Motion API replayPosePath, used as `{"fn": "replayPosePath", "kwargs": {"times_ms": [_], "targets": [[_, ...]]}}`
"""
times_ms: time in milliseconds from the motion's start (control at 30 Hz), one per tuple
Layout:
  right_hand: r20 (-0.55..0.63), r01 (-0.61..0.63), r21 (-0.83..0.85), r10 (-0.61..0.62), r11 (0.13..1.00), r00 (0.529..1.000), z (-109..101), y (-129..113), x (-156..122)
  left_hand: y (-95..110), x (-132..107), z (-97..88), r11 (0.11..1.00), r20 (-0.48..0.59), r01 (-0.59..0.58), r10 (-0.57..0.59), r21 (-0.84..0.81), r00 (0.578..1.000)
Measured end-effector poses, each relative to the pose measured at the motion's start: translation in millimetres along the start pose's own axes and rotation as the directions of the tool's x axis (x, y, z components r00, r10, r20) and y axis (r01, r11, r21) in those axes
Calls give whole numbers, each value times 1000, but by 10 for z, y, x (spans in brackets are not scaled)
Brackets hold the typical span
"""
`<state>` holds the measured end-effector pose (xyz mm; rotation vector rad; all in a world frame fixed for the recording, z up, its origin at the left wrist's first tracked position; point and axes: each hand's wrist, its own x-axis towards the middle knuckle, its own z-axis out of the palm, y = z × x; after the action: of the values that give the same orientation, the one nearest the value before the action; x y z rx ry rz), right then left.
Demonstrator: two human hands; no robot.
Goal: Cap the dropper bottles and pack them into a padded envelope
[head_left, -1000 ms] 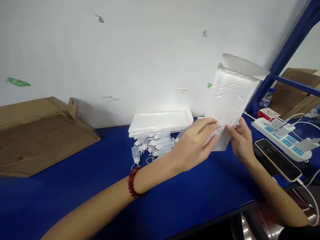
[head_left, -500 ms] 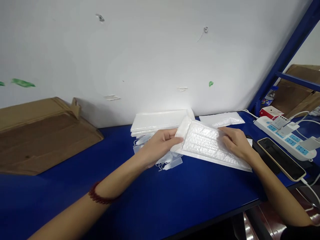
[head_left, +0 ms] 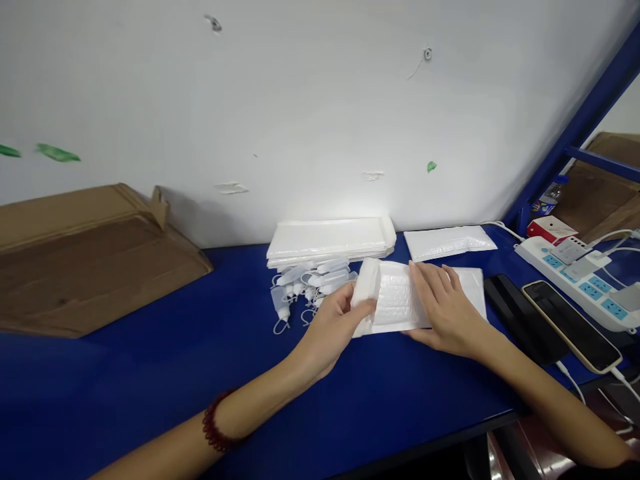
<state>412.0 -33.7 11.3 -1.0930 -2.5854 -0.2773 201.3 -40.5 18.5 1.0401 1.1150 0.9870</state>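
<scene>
A white bubble mailer [head_left: 395, 303] lies crosswise low over the blue table. My left hand [head_left: 340, 317] pinches its flap end between thumb and fingers. Flat across the mailer's middle rests my right hand [head_left: 443, 307], fingers stretched out, with the thumb by the near edge. Just beyond my left hand is a heap of small clear plastic squeeze bottles [head_left: 320, 275] with white caps and loops, partly hidden by that hand. Behind the heap sits a stack of white mailers [head_left: 330, 235].
Another white mailer [head_left: 445, 241], slightly bulging, lies by the wall. Two phones, one black [head_left: 525, 320] and one in a pale case [head_left: 573, 325], are at right beside a power strip [head_left: 575, 277] with cables. A cardboard box [head_left: 95, 273] stands at left.
The mailer has come down and levelled toward the table. My right hand has moved left along it and its fingers have straightened. The left hand keeps its pinch on the flap end.
</scene>
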Motion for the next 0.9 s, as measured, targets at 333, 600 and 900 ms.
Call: {"fn": "replayPosePath", "kwargs": {"times_ms": [333,600,900], "targets": [[-64,35,124,-28,992,998,-45,54,-7,106,33,-200,943,109,-7,-31,333,994],[65,-83,152,74,985,995,-50,170,5,357,396,-1266,247,20,-119,367,962,930],[125,-93,258,62,962,990,-2,147,-10,335,403,-1307,326,-4,-161,453,932,892]]}}
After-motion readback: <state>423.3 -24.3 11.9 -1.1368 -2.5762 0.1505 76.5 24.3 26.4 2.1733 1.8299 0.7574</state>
